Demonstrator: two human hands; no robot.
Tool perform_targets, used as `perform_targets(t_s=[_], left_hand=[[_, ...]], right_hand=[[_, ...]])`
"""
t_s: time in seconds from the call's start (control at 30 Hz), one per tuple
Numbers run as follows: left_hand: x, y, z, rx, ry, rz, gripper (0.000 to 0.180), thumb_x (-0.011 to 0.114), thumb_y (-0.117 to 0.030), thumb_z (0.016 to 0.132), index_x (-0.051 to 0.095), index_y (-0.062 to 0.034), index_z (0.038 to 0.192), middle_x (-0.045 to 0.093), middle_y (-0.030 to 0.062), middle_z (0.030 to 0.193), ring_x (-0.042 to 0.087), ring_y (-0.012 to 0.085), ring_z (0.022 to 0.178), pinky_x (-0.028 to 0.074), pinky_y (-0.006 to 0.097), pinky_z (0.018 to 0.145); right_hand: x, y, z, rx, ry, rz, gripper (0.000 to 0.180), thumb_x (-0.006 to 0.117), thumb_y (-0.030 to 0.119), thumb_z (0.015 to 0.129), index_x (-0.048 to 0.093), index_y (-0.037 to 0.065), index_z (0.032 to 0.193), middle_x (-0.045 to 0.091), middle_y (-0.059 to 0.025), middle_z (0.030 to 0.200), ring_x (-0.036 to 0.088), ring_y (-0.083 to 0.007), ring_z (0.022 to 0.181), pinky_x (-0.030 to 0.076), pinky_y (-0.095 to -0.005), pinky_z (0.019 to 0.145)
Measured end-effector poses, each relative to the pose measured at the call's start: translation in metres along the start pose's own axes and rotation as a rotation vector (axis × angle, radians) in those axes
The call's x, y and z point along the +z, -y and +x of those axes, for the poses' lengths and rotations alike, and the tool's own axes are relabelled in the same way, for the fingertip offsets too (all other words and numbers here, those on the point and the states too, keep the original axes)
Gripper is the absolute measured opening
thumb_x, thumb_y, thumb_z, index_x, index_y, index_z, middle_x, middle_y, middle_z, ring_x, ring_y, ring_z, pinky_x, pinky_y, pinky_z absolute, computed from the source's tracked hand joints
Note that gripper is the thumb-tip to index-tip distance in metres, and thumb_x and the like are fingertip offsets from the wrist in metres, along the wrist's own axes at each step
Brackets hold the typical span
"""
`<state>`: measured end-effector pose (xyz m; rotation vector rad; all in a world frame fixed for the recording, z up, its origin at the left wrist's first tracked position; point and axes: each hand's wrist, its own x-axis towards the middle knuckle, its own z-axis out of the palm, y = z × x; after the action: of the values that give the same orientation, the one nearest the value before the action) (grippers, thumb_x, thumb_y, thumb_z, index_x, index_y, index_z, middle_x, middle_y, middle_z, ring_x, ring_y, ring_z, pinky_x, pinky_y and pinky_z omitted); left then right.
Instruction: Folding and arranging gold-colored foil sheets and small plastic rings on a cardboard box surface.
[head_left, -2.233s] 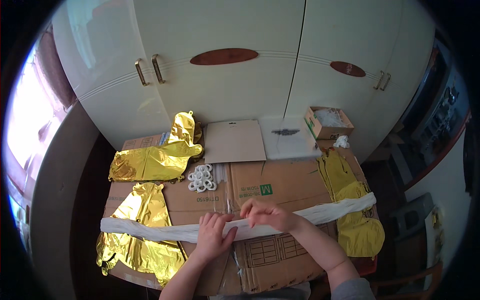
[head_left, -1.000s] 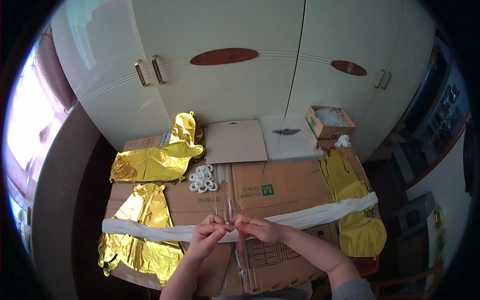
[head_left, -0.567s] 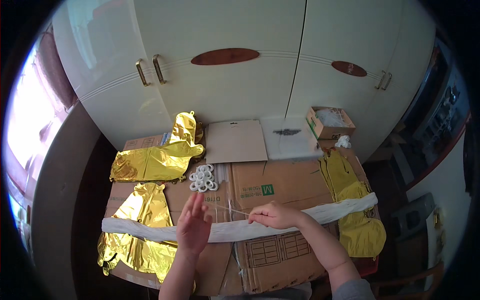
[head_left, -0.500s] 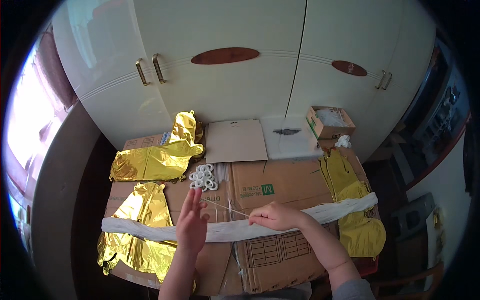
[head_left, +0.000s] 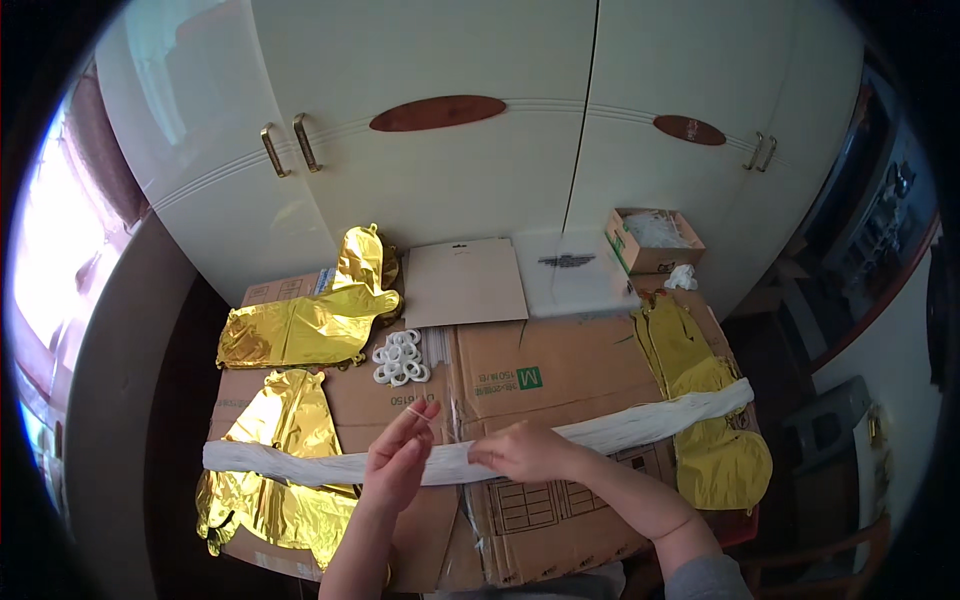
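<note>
1. Brown cardboard [head_left: 560, 345] is overlaid at left and right by gold foil [head_left: 285, 415].
2. Across these, a long bundle of fine white strands [head_left: 635, 424] is laid, glossy, streaked and gently bowed.
3. The right hand [head_left: 520, 452] is held curled over its middle; whether anything is gripped cannot be told.
4. The left hand [head_left: 398, 462] is held open, fingers extended.
5. Across those fingers, a thin white thread [head_left: 419, 412] is seen.

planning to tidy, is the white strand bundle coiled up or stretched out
Stretched out: the white strand bundle runs left to right across the cardboard, ends apart.
</note>
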<state>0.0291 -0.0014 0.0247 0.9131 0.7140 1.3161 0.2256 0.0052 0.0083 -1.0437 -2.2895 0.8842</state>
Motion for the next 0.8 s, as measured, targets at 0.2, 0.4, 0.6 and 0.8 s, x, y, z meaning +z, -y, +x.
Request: perform_targets(t_s=[0.2, 0.4, 0.6, 0.8], left_hand=[[-0.039, 0.010, -0.006, -0.040, 0.537, 0.709, 0.013, 0.052, -0.009, 0.087, 0.058, 0.0015, 0.081, 0.058, 0.0055, 0.076, 0.050, 0.0129, 0.079, 0.041, 0.029, 0.069], [-0.006, -0.001, -0.012, 0.008, 0.268, 0.233, 0.019, 0.054, -0.011, 0.083, 0.060, -0.0034, 0.100, 0.058, 0.0090, 0.093, 0.050, 0.0198, 0.085, 0.036, 0.033, 0.082], [-0.033, 0.006, -0.006, 0.090, 0.535, 0.786, 0.009, 0.059, -0.010, 0.076, 0.060, -0.0034, 0.081, 0.055, 0.0063, 0.069, 0.051, 0.0213, 0.077, 0.037, 0.031, 0.070], [-0.018, 0.003, -0.009, 0.032, 0.338, 0.051, 0.024, 0.050, -0.010, 0.085, 0.060, 0.0007, 0.103, 0.060, 0.0150, 0.099, 0.050, 0.0193, 0.093, 0.035, 0.032, 0.085]], right_hand=[[-0.029, 0.022, -0.002, -0.063, 0.038, 0.160, 0.016, 0.054, 0.021, 0.087, 0.062, 0.007, 0.088, 0.064, -0.0099, 0.078, 0.063, -0.0278, 0.073, 0.049, -0.0358, 0.064], [0.005, 0.010, 0.000, -0.076, 0.019, 0.137, 0.013, 0.056, 0.018, 0.087, 0.062, 0.007, 0.087, 0.063, -0.0103, 0.080, 0.062, -0.0274, 0.073, 0.049, -0.0342, 0.064], [-0.020, 0.020, -0.001, -0.133, 0.039, 0.125, 0.015, 0.052, 0.019, 0.088, 0.061, 0.007, 0.087, 0.063, -0.0111, 0.080, 0.062, -0.0293, 0.075, 0.049, -0.0362, 0.065], [-0.002, 0.010, 0.001, -0.116, -0.006, 0.057, 0.016, 0.053, 0.021, 0.087, 0.060, 0.006, 0.088, 0.062, -0.0121, 0.078, 0.061, -0.0303, 0.074, 0.048, -0.0383, 0.065]])
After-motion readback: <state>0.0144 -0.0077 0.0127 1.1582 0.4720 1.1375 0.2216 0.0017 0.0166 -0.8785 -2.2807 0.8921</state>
